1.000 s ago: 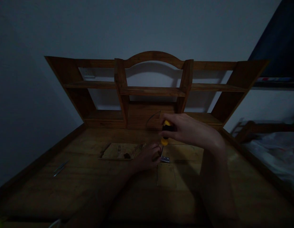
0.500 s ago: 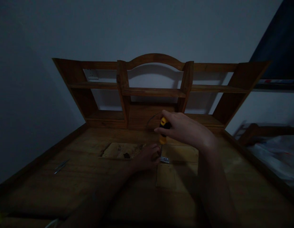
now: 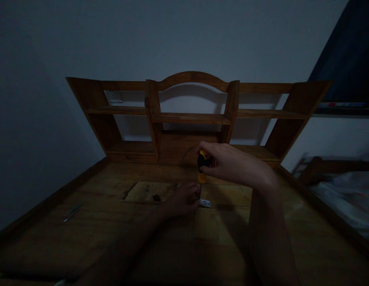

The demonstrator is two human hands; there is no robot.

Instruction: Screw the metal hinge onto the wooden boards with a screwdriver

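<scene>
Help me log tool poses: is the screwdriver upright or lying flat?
Upright: the right hand grips the screwdriver from above, its tip end pointing down toward the metal plate.

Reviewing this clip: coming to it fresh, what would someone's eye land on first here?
Probably the yellow-and-black screwdriver, held upright in the right hand near the middle of the dim view, its shaft pointing down at a small silver metal plate beside the left hand. Next comes the wide brown wooden shelf unit with its arched top, standing behind the hands against the pale wall.
</scene>
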